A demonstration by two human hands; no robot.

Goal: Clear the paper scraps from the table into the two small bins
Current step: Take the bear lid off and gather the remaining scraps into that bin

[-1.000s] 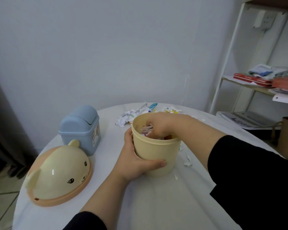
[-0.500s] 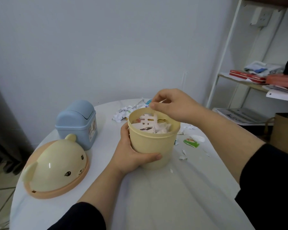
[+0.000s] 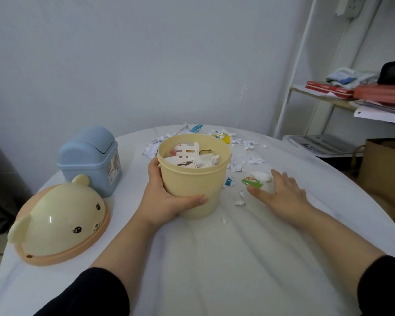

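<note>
Paper scraps (image 3: 237,165) lie strewn over the far side of the round table (image 3: 214,270), behind and to the right of the cream bin (image 3: 192,192), which already holds a heap of them nearly to its rim. Half a second ago the right hand (image 3: 283,192) was over the bin's mouth. Now it has come down to the tabletop on the bin's right, fingers straight and spread, holding nothing. That load is in, and the next pickup looks to be starting.

The hand lies just beside a green-printed scrap (image 3: 252,182) and a crumpled white wad (image 3: 261,176); whether it touches them is hard to tell. The left hand (image 3: 162,199) is wrapped round the bin's wall, thumb across the front, steadying it. The blue swing-lid bin (image 3: 89,160) stands on the left, behind the bear-faced lid (image 3: 59,224) lying on the table.
</note>
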